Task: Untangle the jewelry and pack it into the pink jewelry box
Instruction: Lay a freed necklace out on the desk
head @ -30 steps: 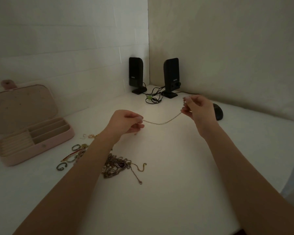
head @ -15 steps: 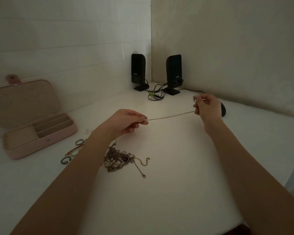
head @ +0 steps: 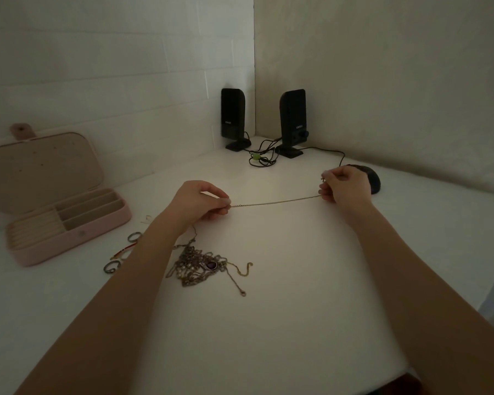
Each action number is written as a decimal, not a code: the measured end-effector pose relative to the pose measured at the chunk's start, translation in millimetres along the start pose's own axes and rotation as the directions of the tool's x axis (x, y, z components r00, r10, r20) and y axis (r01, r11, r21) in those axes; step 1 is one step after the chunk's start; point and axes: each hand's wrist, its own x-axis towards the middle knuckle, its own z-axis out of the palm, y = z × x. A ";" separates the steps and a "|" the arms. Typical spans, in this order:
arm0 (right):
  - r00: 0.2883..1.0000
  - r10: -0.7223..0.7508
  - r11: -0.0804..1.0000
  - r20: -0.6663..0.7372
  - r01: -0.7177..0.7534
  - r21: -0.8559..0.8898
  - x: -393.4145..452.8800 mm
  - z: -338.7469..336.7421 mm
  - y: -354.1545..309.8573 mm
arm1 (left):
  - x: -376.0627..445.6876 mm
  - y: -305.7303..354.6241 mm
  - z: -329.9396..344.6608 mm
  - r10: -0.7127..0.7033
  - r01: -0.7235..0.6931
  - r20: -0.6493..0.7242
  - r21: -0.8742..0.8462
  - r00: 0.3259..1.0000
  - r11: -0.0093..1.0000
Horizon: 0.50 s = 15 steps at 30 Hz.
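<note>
A thin gold chain (head: 274, 202) is stretched taut above the white table between my two hands. My left hand (head: 200, 202) pinches its left part, and my right hand (head: 344, 185) pinches its right end. From my left hand the chain trails down to a tangled pile of chains with a purple stone (head: 201, 265) below it. The pink jewelry box (head: 69, 223) stands open at the left, its compartments showing and its lid tilted back against the wall. Several rings and small pieces (head: 123, 252) lie between the box and my left forearm.
Two black speakers (head: 291, 121) with a bundle of cables (head: 261, 158) stand in the far corner. A black computer mouse (head: 371, 178) lies just behind my right hand. The white table (head: 297, 309) ends near the bottom right.
My hands have moved apart, my right hand shifting right toward the mouse. The chain went from a sagging curve to a straight, longer taut line.
</note>
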 end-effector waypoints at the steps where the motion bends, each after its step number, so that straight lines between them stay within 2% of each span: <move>1: 1.000 0.009 1.000 0.002 -0.009 -0.005 0.3 -0.5 0.9 | 0.2 -0.8 0.9 0.002 -0.002 -0.009 0.011 1.000 1.000; 4: 1.000 -0.002 0.999 0.023 0.003 -0.038 0.0 -0.9 1.7 | 0.2 -0.8 5.1 0.026 -0.025 -0.040 0.031 0.999 0.999; 8: 0.991 -0.060 0.991 0.122 0.073 -0.109 -3.3 0.2 2.0 | -0.3 -1.0 13.6 0.062 -0.063 -0.031 -0.055 0.998 0.996; 15: 0.944 -0.162 0.916 0.288 0.252 -0.311 -3.6 4.3 2.7 | -1.0 -1.4 18.2 0.184 -0.183 -0.005 0.102 0.983 0.978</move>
